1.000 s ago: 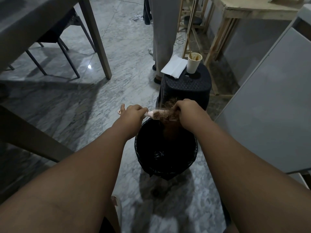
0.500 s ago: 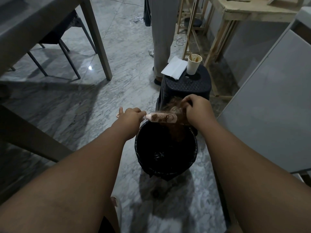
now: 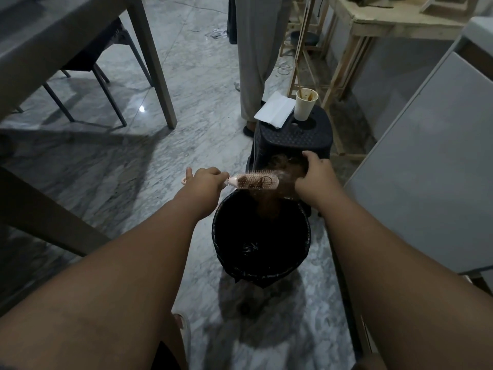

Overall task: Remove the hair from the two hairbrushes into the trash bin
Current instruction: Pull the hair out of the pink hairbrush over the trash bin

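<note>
The person stands over a black-lined trash bin (image 3: 266, 276) on the marble floor, both arms stretched out above it. The left hand (image 3: 205, 180) is closed in a fist round the handle of a pink hairbrush (image 3: 256, 181), and the handle's looped end pokes out on the left side of that fist. The brush lies level, left to right, above the far rim of the bin, with its head sticking out to the right of the grip and its bristles pointing up and away. A few dark strands curl on the head.

Just off the brush's right tip, the right hand (image 3: 316, 177) has its fingers curled over a loose brown clump of hair (image 3: 286, 169). The clump touches the end of the brush, and a wisp trails from it down into the bin's mouth.

Right behind the bin is a dark plastic stool (image 3: 293, 137) carrying a stained paper cup (image 3: 306, 104) and a folded white sheet (image 3: 274, 109). Farther back stands someone in grey trousers (image 3: 253, 62).
</note>
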